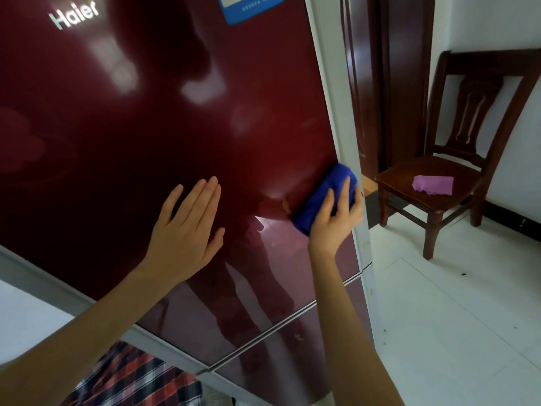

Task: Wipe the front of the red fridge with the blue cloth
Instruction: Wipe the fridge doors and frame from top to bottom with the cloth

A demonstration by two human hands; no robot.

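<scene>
The glossy dark red fridge (131,127) fills the left and middle of the view, with a silver brand name at top left. My right hand (336,218) presses a folded blue cloth (325,194) against the door near its right edge, fingers wrapped over the cloth. A small orange smear shows on the door just left of the cloth. My left hand (187,230) lies flat on the door, fingers together and extended, holding nothing, a short way left of the cloth.
A blue-and-white sticker (251,8) is at the door's top. To the right stand a dark wooden door frame (389,83) and a wooden chair (456,159) with a purple cloth (433,185) on its seat. White floor tiles (453,317) lie below.
</scene>
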